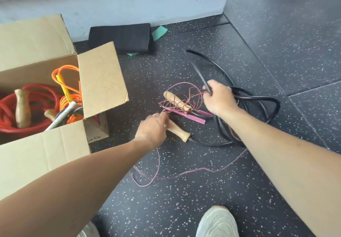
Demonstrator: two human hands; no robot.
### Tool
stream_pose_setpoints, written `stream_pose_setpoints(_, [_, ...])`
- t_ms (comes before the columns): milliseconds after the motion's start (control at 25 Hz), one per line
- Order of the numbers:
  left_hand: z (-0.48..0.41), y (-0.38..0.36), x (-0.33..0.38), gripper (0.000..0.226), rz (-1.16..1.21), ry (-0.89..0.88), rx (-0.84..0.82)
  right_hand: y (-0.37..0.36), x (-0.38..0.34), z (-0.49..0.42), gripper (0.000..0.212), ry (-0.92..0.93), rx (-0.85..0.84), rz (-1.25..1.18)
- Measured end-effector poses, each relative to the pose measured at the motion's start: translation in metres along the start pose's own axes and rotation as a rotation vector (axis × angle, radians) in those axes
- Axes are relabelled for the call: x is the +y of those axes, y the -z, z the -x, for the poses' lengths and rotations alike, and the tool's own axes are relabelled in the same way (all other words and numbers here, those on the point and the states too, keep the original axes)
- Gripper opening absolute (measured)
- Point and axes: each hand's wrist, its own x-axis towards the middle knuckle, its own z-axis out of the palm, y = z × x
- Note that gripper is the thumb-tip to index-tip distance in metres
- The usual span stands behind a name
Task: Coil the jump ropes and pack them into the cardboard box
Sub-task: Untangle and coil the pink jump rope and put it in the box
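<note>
We see the open brown cardboard box (99, 81) cut off by the left edge of the view, its flaps spread. Inside it lie a coiled red rope (38, 92) with wooden handles (22, 107) and a bright orange rope (67, 70) looped by a yellow handle (63, 87). The near flap hides what lies deeper in the box.

To the right of the box, over the dark speckled floor (184, 199), the right hand (219, 98) is closed round a thick black jump rope (258, 100). Its loops sprawl farther right from the box.

Nearer the box, the left hand (153, 129) reaches to a tangle of thin pink jump rope (158, 161). Its fingertips are turned away from us, so we cannot tell whether they pinch the cord or only touch it. The pink cord wraps a pale wooden handle (175, 100) and crosses flat pink handles (191, 117). A second wooden handle (180, 132), joined to the black rope, is partly covered by the left hand. The two hands are apart.

Beyond the box, a folded black cloth (121, 37) lies against the wall (129, 5).
</note>
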Motion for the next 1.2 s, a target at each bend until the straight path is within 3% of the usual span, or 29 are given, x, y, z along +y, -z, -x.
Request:
stream_pose_setpoints(120, [0.011, 0.009, -0.008, 0.008, 0.282, -0.141, 0.127, 0.008, 0.018, -0.011, 0.045, -0.103, -0.115, 0.179])
stream_pose_setpoints(200, [0.021, 0.021, -0.003, 0.02, 0.44, -0.182, 0.185, 0.009, 0.011, -0.001, 0.083, 0.065, -0.143, 0.208])
stream_pose_setpoints(240, [0.024, 0.028, 0.003, 0.026, 0.51, -0.204, 0.229, 0.004, 0.004, 0.007, 0.093, 0.22, -0.149, 0.238])
stream_pose_setpoints(320, [0.029, 0.044, 0.017, 0.031, 0.637, -0.252, 0.317, -0.012, -0.007, 0.021, 0.08, 0.458, -0.242, 0.391])
stream_pose_setpoints(400, [0.032, 0.064, 0.029, 0.029, 0.685, -0.317, 0.376, -0.023, -0.022, 0.033, 0.048, 0.373, -0.372, 0.525])
stream_pose_setpoints(520, [0.04, 0.093, 0.031, 0.023, 0.613, -0.443, 0.404, -0.01, -0.043, 0.034, 0.017, 0.262, -0.219, 0.494])
stream_pose_setpoints(640, [0.051, 0.134, 0.021, 0.021, 0.607, -0.435, 0.458, 0.056, -0.083, 0.038, 0.017, 0.155, -0.075, 0.166])
stream_pose_setpoints(760, [0.069, 0.196, 0.028, 0.028, 0.721, -0.361, 0.525, 0.155, -0.155, 0.068, 0.016, 0.219, 0.095, -0.026])
stream_pose_setpoints(880, [0.098, 0.259, 0.061, 0.059, 0.834, -0.422, 0.543, 0.239, -0.232, 0.114, 0.01, 0.339, 0.142, -0.361])
stream_pose_setpoints(1000, [0.131, 0.318, 0.098, 0.09, 0.8, -0.483, 0.595, 0.311, -0.299, 0.156, 0.022, 0.431, 0.188, -0.558])
stream_pose_setpoints(1080, [0.158, 0.356, 0.118, 0.091, 0.832, -0.539, 0.58, 0.352, -0.335, 0.187, 0.026, 0.462, 0.18, -0.655])
stream_pose_setpoints(1200, [0.194, 0.398, 0.14, 0.076, 0.949, -0.668, 0.486, 0.377, -0.363, 0.215, 0.025, 0.484, 0.195, -0.719])
